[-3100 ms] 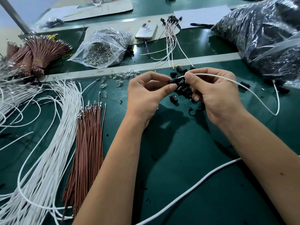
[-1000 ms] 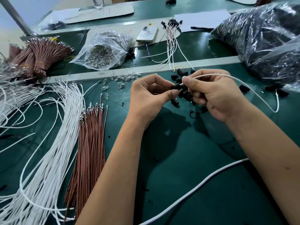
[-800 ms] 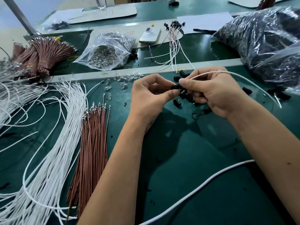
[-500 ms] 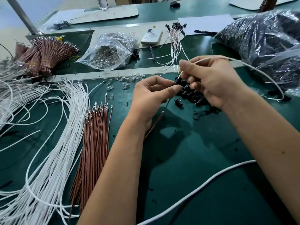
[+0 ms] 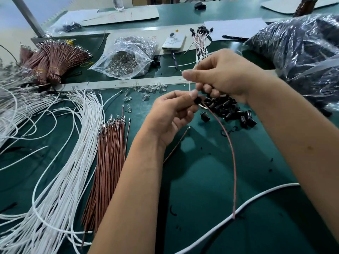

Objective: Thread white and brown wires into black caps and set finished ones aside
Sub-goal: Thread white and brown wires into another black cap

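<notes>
Right hand higher, left hand pinching cap.

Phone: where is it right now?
Head view, top centre: the phone lies face down on the far bench strip, between the clear bag of bulbs and the finished capped wires.

There is one view only, from the camera on my head, looking forward and down over the green desk I work at. It sits close above the work: my forearms run in from the bottom edge, and my left hand and right hand meet near the middle of the frame. The wide lens bends the edges, taking in the white wires at far left, the plastic bag at upper right, and a second desk surface beyond at the top.
</notes>
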{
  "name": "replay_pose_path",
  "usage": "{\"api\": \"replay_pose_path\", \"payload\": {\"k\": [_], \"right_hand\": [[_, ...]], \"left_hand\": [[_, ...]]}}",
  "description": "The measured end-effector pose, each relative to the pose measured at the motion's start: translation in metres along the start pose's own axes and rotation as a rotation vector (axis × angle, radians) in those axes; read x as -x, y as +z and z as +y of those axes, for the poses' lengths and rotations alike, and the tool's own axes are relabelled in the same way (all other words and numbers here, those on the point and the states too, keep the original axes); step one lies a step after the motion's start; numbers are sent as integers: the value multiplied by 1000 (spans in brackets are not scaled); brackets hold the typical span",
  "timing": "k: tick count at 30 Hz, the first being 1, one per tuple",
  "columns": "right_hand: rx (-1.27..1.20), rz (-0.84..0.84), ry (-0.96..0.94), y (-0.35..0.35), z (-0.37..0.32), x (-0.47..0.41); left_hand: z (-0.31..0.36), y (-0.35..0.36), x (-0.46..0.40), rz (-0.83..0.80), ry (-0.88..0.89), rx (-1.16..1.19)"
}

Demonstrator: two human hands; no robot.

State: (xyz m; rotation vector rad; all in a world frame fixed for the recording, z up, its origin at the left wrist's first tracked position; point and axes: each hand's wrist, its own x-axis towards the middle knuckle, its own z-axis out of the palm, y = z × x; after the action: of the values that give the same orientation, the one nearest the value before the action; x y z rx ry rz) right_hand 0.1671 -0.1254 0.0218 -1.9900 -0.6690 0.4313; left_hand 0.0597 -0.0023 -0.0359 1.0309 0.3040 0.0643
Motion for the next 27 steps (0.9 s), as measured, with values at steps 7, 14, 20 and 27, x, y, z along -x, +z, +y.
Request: {"api": "replay_pose_path", "payload": {"k": [7, 14, 20, 27], "right_hand": [[383, 245, -416, 16, 20, 39], [550, 249, -495, 31, 30, 47], [549, 325, -421, 31, 25, 54], [588, -103, -220, 22, 14, 73]], "left_hand": [[-3, -3, -8, 300, 156, -65], [-9, -1, -8, 323, 199, -168], [-4, 0, -7, 146, 77, 40], [5, -6, -8, 218, 190, 181]]}}
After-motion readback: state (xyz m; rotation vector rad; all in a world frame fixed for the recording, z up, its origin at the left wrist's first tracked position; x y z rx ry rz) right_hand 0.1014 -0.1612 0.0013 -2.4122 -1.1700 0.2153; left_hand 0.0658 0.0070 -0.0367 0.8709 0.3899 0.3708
